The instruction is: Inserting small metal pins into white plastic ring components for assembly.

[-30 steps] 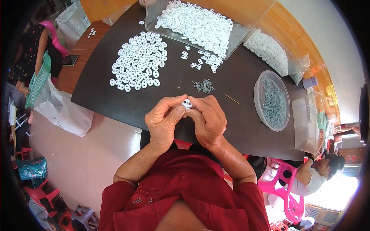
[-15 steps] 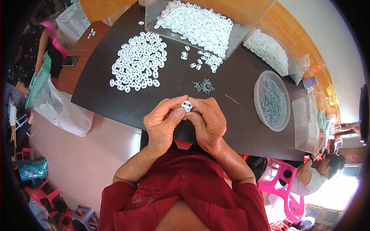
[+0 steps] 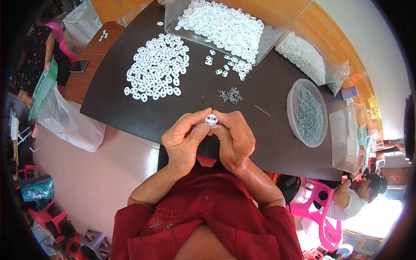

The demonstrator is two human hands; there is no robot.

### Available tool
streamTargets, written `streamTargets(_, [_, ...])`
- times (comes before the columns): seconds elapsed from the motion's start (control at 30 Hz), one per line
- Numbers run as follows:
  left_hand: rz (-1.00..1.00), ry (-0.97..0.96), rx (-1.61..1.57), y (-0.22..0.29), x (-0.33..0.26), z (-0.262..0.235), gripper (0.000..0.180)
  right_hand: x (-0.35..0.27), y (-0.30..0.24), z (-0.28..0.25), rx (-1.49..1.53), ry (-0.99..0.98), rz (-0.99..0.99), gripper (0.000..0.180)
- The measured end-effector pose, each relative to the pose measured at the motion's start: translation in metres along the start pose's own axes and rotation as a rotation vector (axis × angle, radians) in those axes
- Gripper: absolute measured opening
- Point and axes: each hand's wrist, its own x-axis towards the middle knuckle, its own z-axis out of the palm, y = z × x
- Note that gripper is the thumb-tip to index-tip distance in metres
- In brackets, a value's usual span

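My left hand and my right hand meet over the near edge of a dark table. Between their fingertips they pinch one small white plastic piece with two holes. On the table beyond lie a spread of the same white pieces, a small heap of grey metal springs and a thin wooden stick. A few loose white pieces lie further back.
A clear tray heaped with white pieces stands at the far edge, a bag of white parts and a round clear bowl of grey springs to the right. Another person sits at lower right beside a pink chair.
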Motion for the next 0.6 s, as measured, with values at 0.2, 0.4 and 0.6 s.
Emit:
streamTargets(0.2, [0.007,0.019,0.016,-0.0007,0.0002,0.0003,0.025,0.0012,-0.0005,-0.0010,-0.026,-0.020,-0.017,0.022])
streamTargets(0.4, [0.071,0.017,0.047,-0.0046,-0.0002,0.0001,0.023,-0.0022,0.0007,0.0016,-0.049,0.009,-0.047,0.024])
streamTargets(0.6, [0.197,0.056,0.140,-0.0074,-0.0009,0.0036,0.022,-0.0026,-0.0008,0.0054,-0.076,0.068,-0.121,0.025])
